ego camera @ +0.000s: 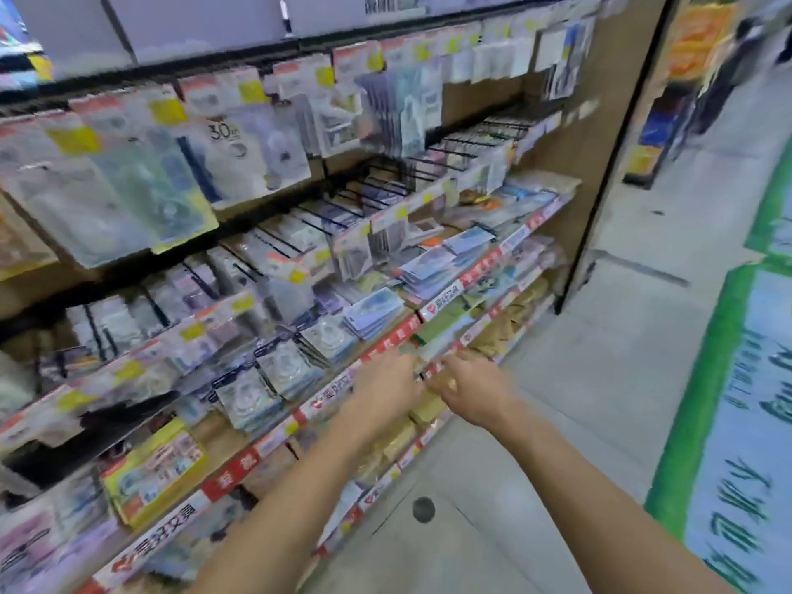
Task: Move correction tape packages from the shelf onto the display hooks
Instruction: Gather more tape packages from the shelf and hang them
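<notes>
Stacks of correction tape packages (274, 375) lie on the middle shelf (385, 342), behind its red and white price strip. Black display hooks (385, 182) stick out above them, some bare, some hung with packages. My left hand (385, 385) and my right hand (469, 390) reach forward close together at the front edge of the shelf, just below the strip. Motion blur hides the fingers, and I cannot tell whether either hand holds a package.
Large blister packs (128, 195) hang in the upper row at left. Lower shelves hold brown and green packs (505, 323). The wooden end panel (600, 165) closes the unit at right. Grey floor (578, 400) with a green-edged floor graphic (737, 422) lies to the right.
</notes>
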